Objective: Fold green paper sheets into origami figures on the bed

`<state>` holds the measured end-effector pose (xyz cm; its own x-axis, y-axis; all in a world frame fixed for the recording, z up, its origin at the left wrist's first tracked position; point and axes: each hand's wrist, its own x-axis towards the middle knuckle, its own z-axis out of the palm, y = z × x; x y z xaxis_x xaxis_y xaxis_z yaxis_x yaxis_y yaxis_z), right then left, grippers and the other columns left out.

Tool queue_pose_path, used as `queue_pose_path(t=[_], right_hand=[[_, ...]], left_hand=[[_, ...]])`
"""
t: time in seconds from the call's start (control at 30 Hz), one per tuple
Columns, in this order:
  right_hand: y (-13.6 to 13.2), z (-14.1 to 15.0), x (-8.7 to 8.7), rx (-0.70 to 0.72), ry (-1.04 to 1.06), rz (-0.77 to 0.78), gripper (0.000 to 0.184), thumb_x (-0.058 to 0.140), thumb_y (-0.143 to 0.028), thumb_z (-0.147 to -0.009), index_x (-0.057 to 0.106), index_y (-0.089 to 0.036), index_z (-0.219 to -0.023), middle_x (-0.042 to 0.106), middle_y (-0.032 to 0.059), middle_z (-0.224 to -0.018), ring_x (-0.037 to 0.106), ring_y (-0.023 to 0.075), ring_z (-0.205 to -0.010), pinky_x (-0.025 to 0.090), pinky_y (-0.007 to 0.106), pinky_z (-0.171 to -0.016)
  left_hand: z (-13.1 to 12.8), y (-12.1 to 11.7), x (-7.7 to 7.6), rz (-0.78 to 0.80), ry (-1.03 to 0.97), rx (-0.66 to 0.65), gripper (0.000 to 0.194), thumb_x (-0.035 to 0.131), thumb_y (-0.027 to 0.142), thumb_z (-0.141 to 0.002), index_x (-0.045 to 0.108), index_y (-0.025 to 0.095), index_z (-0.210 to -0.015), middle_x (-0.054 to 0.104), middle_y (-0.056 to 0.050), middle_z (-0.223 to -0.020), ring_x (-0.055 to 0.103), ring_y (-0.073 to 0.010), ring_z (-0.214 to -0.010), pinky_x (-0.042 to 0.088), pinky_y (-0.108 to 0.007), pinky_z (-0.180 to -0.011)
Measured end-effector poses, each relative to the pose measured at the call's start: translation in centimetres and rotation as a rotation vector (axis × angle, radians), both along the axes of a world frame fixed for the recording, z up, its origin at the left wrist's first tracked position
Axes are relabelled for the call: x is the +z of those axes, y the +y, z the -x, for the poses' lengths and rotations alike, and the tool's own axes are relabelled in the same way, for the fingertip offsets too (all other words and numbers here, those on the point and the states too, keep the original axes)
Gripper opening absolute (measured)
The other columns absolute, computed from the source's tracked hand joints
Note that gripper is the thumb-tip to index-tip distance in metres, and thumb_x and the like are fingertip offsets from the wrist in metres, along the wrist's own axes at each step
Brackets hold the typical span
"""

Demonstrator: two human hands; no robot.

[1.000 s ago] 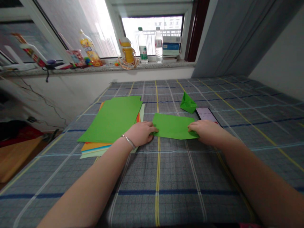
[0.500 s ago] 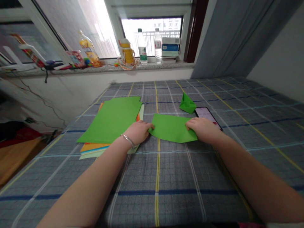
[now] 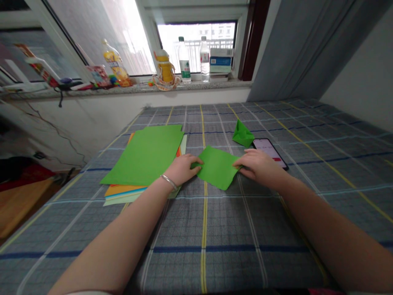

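Note:
A green sheet of paper (image 3: 218, 167) is held between my two hands, just above or on the plaid cloth; which of these I cannot tell. My left hand (image 3: 183, 169), with a silver bangle at the wrist, pinches its left corner. On the opposite side my right hand (image 3: 256, 166) grips the right edge between thumb and fingers. Just beyond lies a folded green paper shape (image 3: 242, 134) with raised points. A phone (image 3: 267, 149) with a lit screen is partly covered by my right hand.
A stack of coloured paper (image 3: 147, 155), green on top, lies left of my left hand. The plaid cloth (image 3: 227, 237) covers the surface. On the windowsill behind stand a yellow drinking bottle (image 3: 166, 67), clear bottles (image 3: 184, 61), a juice bottle (image 3: 115, 63) and boxes (image 3: 220, 61).
The green sheet has turned and now shows a smaller, squarer outline. My right hand has moved a little left with its edge, and my left hand slightly right.

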<state>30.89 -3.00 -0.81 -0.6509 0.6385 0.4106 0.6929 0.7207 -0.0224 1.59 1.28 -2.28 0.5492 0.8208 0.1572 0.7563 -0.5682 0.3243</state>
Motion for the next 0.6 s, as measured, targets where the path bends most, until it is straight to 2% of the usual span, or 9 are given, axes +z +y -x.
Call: queue_pose_path(t=[0.07,0.17,0.27,0.33,0.43,0.53,0.6], right_hand=[[-0.2,0.2,-0.3,-0.003,0.072,0.043,0.013,0.064,-0.027,-0.083,0.068,-0.022,-0.095,0.073,0.0032,-0.087,0.063,0.0221,-0.092,0.044,0.04,-0.09],[-0.6,0.7,-0.5,0.028,0.137,0.134,0.014,0.067,-0.031,-0.082,0.068,-0.021,-0.091,0.071,0.0036,-0.083,0.063,0.0209,-0.084,0.048,0.035,-0.078],[-1.1,1.5,-0.4,0.06,0.161,0.157,0.015,0.064,-0.034,-0.084,0.067,-0.02,-0.089,0.069,0.0036,-0.079,0.062,0.0197,-0.076,0.048,0.034,-0.069],[-1.3,2.1,-0.2,0.123,0.192,0.12,0.013,0.062,-0.033,-0.086,0.065,-0.02,-0.086,0.07,0.0046,-0.084,0.063,0.0196,-0.082,0.049,0.035,-0.074],[-1.6,2.7,0.0,0.17,0.275,-0.019,0.011,0.064,-0.031,-0.084,0.063,-0.021,-0.08,0.067,0.0083,-0.111,0.056,0.0241,-0.111,0.044,0.043,-0.095],[-1.8,3.0,-0.1,0.059,0.3,-0.132,0.011,0.067,-0.032,-0.081,0.064,-0.022,-0.077,0.057,0.0086,-0.132,0.039,0.0305,-0.131,0.034,0.053,-0.105],[-1.9,3.1,-0.2,-0.023,0.285,-0.148,0.011,0.067,-0.033,-0.081,0.064,-0.023,-0.078,0.058,0.0061,-0.131,0.039,0.0317,-0.132,0.026,0.059,-0.108]], left_hand=[[-0.2,0.0,-0.3,0.022,-0.077,-0.054,0.024,0.053,0.019,-0.083,0.067,0.02,-0.103,0.064,-0.006,-0.103,0.06,-0.0194,-0.097,0.046,-0.035,-0.093],[-0.7,-0.2,-0.3,0.05,-0.18,-0.143,0.023,0.049,0.012,-0.082,0.065,0.019,-0.096,0.063,-0.005,-0.101,0.059,-0.0187,-0.1,0.046,-0.036,-0.096],[-1.3,-0.8,0.0,0.064,-0.29,-0.164,0.022,0.047,0.01,-0.08,0.06,0.019,-0.095,0.063,-0.003,-0.101,0.059,-0.0186,-0.102,0.046,-0.037,-0.096],[-1.8,-1.3,0.2,0.053,-0.392,-0.154,0.029,0.049,0.008,-0.078,0.056,0.02,-0.104,0.062,-0.003,-0.107,0.058,-0.0184,-0.106,0.045,-0.038,-0.098],[-2.5,-1.9,0.1,0.09,-0.601,-0.158,0.051,0.051,0.005,-0.077,0.044,0.022,-0.124,0.061,-0.005,-0.115,0.058,-0.0171,-0.109,0.045,-0.037,-0.098],[-3.3,-2.4,-0.2,0.186,-0.763,-0.152,0.062,0.053,0.006,-0.08,0.034,0.026,-0.135,0.063,-0.006,-0.115,0.06,-0.0159,-0.106,0.049,-0.033,-0.09],[-3.7,-2.7,-0.5,0.221,-0.843,-0.153,0.067,0.057,0.008,-0.079,0.032,0.028,-0.138,0.062,-0.007,-0.117,0.061,-0.0156,-0.103,0.051,-0.029,-0.084]])
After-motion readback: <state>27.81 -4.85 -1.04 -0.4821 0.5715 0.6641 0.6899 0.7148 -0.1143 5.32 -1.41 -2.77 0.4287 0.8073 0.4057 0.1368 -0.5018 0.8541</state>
